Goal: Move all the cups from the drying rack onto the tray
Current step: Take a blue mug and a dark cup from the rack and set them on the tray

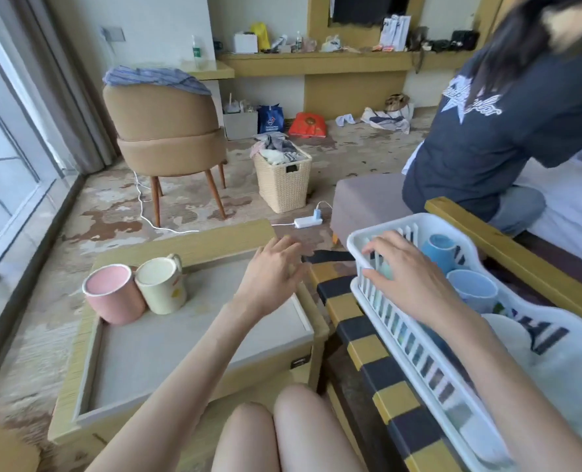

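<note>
A pink cup (114,294) and a cream mug (161,284) stand upside down, side by side, at the far left corner of the grey tray (194,349). My left hand (272,270) hovers open over the tray's far right edge, holding nothing. The white plastic drying rack (415,338) sits to the right on a yellow-and-black striped surface. Inside it are a blue cup (439,250) and a pale blue cup (473,287), both upside down. My right hand (408,274) reaches into the rack's near left part with fingers curled over a greenish cup (389,271) that is mostly hidden.
A white plate or bowl (507,335) lies in the rack nearer me. A seated person (480,137) is close behind the rack on the right. A wicker basket (282,178), a tan chair (167,137) and a power strip (308,222) are on the floor beyond.
</note>
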